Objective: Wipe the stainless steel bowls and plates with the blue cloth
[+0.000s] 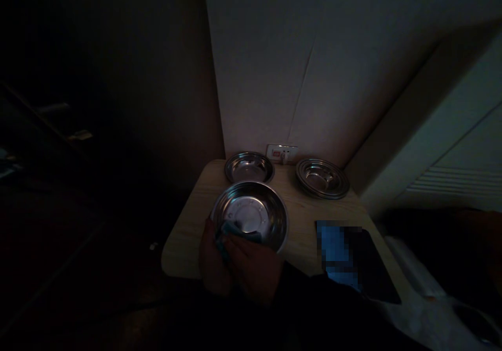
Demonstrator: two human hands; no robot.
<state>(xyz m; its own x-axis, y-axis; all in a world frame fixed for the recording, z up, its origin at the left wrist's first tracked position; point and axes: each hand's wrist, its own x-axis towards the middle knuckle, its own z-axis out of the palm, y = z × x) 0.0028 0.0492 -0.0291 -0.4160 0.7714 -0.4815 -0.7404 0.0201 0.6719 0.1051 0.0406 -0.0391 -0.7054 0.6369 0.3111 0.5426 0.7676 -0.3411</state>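
A shiny steel bowl (pixel 254 212) is tilted toward me above the near part of a small wooden table (pixel 188 230). My left hand (pixel 212 264) grips its lower left rim from behind. My right hand (pixel 251 267) presses a blue cloth (pixel 227 233) against the bowl's inner lower edge, fingers closed over the cloth. The room is very dim.
A second steel bowl (pixel 249 167) and a stack of steel plates (pixel 322 178) rest at the table's far edge, by a wall socket (pixel 281 153). A dark phone with a lit screen (pixel 355 259) lies on the table's right. The left side is black.
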